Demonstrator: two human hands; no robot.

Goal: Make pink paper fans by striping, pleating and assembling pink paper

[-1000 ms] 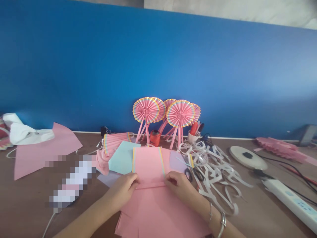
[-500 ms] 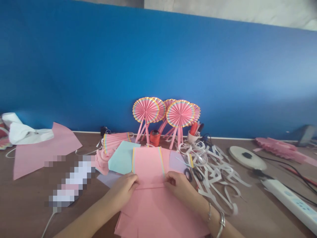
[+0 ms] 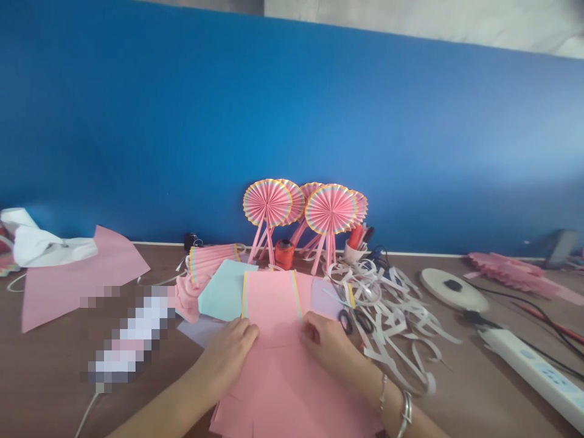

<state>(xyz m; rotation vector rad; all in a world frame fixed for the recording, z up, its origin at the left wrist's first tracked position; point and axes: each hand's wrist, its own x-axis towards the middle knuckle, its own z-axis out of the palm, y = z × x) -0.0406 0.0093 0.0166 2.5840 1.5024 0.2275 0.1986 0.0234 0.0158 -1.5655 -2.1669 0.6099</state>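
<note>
I have both hands over the near part of a pink sheet with striped borders, which lies between them and reaches away from them on the table. The left hand sits at the sheet's left side, fingers bent and laid over the paper near a crease that runs across between the hands. The right hand is at the opposite side, its fingers curled in toward the thumb. From here I cannot tell whether either one pinches the edge or only presses on it, as the fingers cover the contact.

Below the hands, more pink paper lies in an uneven pile, partly under the forearms. I see two bracelets on the right wrist.

Just beyond the left hand I have a pale blue sheet, with a pleated pink strip past it. Straight ahead of both hands, round pleated fans stand on pink legs, beside an orange spool and a white cup of tools. Near the right hand's outer side lie dark scissor handles and a tangle of white strips; well off to its right is a white power strip.
</note>
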